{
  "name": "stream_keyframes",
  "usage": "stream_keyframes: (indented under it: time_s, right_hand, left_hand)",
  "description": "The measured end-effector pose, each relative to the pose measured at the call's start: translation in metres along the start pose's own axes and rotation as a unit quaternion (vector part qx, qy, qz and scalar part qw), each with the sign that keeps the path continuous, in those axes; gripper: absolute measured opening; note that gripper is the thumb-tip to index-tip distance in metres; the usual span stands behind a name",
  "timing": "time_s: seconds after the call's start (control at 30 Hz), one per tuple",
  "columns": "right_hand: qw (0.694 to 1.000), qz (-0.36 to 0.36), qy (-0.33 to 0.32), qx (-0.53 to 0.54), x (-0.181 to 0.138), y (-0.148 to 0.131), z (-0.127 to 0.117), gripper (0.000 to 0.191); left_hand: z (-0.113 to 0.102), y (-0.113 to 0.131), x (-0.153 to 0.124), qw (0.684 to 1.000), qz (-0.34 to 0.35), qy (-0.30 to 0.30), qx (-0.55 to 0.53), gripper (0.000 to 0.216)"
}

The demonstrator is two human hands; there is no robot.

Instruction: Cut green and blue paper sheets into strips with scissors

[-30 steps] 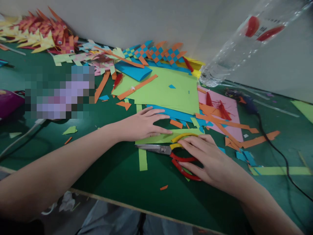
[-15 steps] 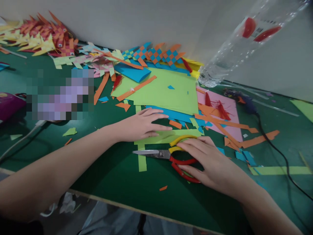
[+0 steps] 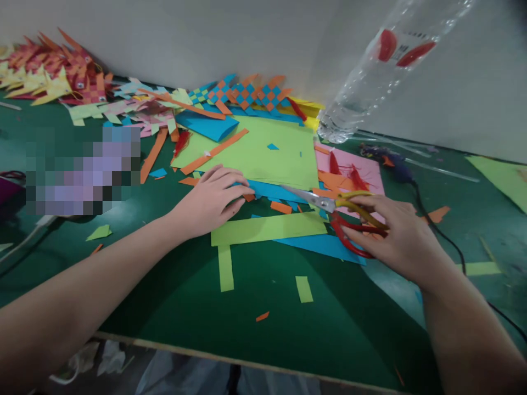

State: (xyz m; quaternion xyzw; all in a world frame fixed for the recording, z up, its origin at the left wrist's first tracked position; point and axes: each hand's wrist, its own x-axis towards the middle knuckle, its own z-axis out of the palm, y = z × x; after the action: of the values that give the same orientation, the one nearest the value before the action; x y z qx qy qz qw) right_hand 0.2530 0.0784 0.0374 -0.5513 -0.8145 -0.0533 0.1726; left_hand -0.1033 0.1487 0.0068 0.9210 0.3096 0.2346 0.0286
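Observation:
In my right hand (image 3: 401,227) I hold scissors (image 3: 325,204) with one yellow and one red handle; their blades look closed and point left over a blue paper sheet (image 3: 276,191). My left hand (image 3: 212,200) rests at the left end of that blue sheet, its fingers bent and the thumb apart, the fingertips beside a small orange scrap (image 3: 249,197). Just in front lies a wide green paper strip (image 3: 269,227), with a blue strip (image 3: 321,247) partly under it. Two short green pieces (image 3: 304,289) lie nearer the table edge.
Green sheets (image 3: 272,156), woven paper fish (image 3: 247,96) and red fish (image 3: 82,71) line the wall. A clear plastic bottle (image 3: 358,82) leans at the back right. A dark corded tool (image 3: 387,162) trails its cable down the right side. Scraps litter the green table (image 3: 173,329).
The scissors have been lifted up and to the right, off the table. My left hand has drawn left and its fingers have bent. The blue strip and a short green piece now show.

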Motion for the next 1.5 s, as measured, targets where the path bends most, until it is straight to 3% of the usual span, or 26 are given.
stream_keyframes:
  time_s: [0.23,0.5,0.67,0.83,0.97,1.07,1.17,1.5]
  right_hand:
    - [0.99,0.111,0.043,-0.075,0.0,0.012,0.021,0.038]
    - [0.983,0.118,0.023,-0.141,-0.005,0.012,0.037,0.04]
    - [0.981,0.127,0.028,-0.141,-0.002,0.007,0.027,0.046]
    - [0.992,0.033,0.099,-0.072,0.002,-0.008,0.012,0.035]
    - [0.993,-0.113,0.04,0.005,0.003,-0.026,0.014,0.035]
    - [0.984,-0.176,-0.007,0.037,0.003,-0.033,0.019,0.037]
    - [0.981,-0.187,-0.028,0.048,0.002,-0.032,0.022,0.039]
    - [0.981,-0.192,0.018,0.036,0.003,-0.023,0.02,0.038]
  left_hand:
    - [-0.002,0.021,-0.002,0.997,0.054,-0.058,0.024,0.032]
    - [-0.004,0.025,-0.004,0.993,0.093,-0.068,0.01,0.032]
    - [-0.005,0.024,-0.004,0.993,0.1,-0.059,0.014,0.027]
    - [-0.006,0.025,-0.004,0.993,0.113,-0.044,0.014,0.028]
    - [-0.007,0.026,-0.004,0.992,0.114,-0.043,0.023,0.028]
    - [-0.008,0.026,-0.004,0.992,0.118,-0.03,0.029,0.026]
    - [-0.009,0.026,-0.004,0.991,0.125,-0.018,0.033,0.023]
    - [-0.007,0.027,-0.004,0.991,0.127,0.002,0.041,0.023]
